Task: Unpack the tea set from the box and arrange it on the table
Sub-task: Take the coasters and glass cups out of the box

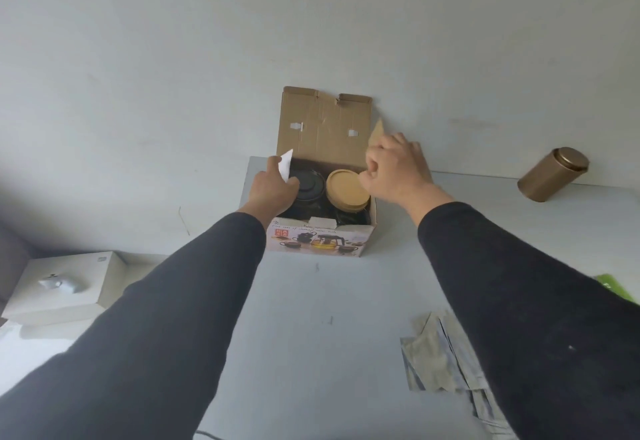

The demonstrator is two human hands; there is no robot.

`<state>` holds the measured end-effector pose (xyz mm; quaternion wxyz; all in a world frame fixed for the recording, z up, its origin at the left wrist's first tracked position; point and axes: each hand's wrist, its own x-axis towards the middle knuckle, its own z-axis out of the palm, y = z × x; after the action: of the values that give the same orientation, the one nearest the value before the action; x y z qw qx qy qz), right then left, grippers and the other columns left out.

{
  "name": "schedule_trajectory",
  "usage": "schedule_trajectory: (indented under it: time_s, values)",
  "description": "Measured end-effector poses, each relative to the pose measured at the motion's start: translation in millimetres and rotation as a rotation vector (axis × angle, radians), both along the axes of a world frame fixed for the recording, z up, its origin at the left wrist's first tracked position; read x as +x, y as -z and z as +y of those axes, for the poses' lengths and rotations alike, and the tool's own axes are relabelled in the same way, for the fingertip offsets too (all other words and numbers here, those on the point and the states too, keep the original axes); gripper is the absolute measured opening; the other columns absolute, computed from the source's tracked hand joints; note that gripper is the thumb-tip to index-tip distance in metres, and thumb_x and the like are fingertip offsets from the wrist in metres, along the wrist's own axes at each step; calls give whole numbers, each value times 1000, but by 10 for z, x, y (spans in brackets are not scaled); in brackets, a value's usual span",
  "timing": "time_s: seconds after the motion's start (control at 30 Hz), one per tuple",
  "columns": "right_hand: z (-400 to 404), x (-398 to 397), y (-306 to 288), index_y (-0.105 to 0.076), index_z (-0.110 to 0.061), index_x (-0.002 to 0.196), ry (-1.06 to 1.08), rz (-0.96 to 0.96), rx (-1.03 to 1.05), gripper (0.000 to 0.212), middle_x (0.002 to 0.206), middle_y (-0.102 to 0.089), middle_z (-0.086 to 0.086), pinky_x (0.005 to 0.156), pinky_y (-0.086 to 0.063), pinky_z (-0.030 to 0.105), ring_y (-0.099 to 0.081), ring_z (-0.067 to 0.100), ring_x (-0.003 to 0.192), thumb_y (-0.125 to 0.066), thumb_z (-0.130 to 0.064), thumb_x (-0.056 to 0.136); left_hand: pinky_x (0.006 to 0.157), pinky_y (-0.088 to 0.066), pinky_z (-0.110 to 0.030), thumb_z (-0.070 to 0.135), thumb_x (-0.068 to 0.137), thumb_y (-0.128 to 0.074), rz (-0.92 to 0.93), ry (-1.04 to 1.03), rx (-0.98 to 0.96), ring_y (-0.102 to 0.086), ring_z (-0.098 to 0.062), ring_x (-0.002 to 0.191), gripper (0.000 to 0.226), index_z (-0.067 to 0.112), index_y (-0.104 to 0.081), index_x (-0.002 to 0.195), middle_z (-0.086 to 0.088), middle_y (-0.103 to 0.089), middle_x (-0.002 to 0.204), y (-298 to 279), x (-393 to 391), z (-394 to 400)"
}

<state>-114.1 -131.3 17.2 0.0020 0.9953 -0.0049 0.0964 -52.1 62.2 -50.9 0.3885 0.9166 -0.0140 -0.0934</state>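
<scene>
Your left hand (pixel 273 187) pinches the white side flap (pixel 286 165) of the box (pixel 320 238), thumb and fingers closed on it. Your right hand (pixel 394 169) grips the brown side flap (pixel 377 133), fingers curled round its edge. The box sits at the table's (pixel 311 318) far edge against the wall, lid (pixel 323 124) standing up. Inside: a dark teapot lid (pixel 308 186) on the left, a stack of tan coasters (pixel 346 190) on the right. A gold tin (pixel 552 174) stands well apart to the right; crumpled paper (pixel 436 363) lies near you.
</scene>
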Motion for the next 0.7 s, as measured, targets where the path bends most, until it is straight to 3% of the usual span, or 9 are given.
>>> schedule_trajectory:
  time_s: [0.13,0.27,0.37,0.43,0.5,0.6,0.7]
  values:
    - [-208,-156,8,-67,-14,88,153,22,-138,23,111,-60,7,92,-31,39,-40,27,118,-49,-28,84,77,-54,-42,14,98,-30,-81,-75,33,-57,-36,87,42,20,-32,139,-21,-56,113,-71,4,98]
    - [-192,-270,156,-68,-17,111,269,179,-265,35,123,-57,8,106,-22,51,-25,28,135,-48,-34,88,80,-50,-44,-2,91,-43,-166,-46,249,-54,-39,106,50,13,-33,137,-21,-51,119,-64,-26,168]
    - [-59,-266,269,-63,-17,121,320,322,-258,40,138,-48,13,112,-6,61,-5,32,145,-48,-37,90,98,-36,-50,-3,78,-59,-286,31,562,-33,-32,130,61,13,-39,134,-13,-35,136,18,-56,125]
    - [11,-242,347,-60,-17,125,365,403,-267,47,147,-38,16,111,2,63,5,35,146,-47,-44,89,107,-22,-57,1,77,-61,-360,107,690,-20,-29,139,57,14,-46,130,-8,-29,141,63,-68,84]
    - [45,-207,442,-57,-16,128,403,469,-264,53,153,-28,19,111,7,62,10,36,146,-44,-50,89,111,-21,-52,8,80,-61,-410,190,795,-24,-26,136,40,14,-57,120,-6,-38,137,96,-75,54]
    - [46,-142,620,-54,-13,132,401,526,-177,61,151,-33,18,115,0,56,0,36,146,-37,-56,92,107,-26,-40,15,83,-59,-477,281,960,-34,-24,126,29,17,-64,112,-3,-53,121,93,-83,42]
    - [32,-78,755,-42,-6,138,358,508,11,67,146,-40,16,114,-20,46,-22,35,142,-39,-56,93,114,-11,-52,10,84,-59,-445,296,996,-27,-26,134,24,17,-64,106,-4,-53,118,93,-43,87]
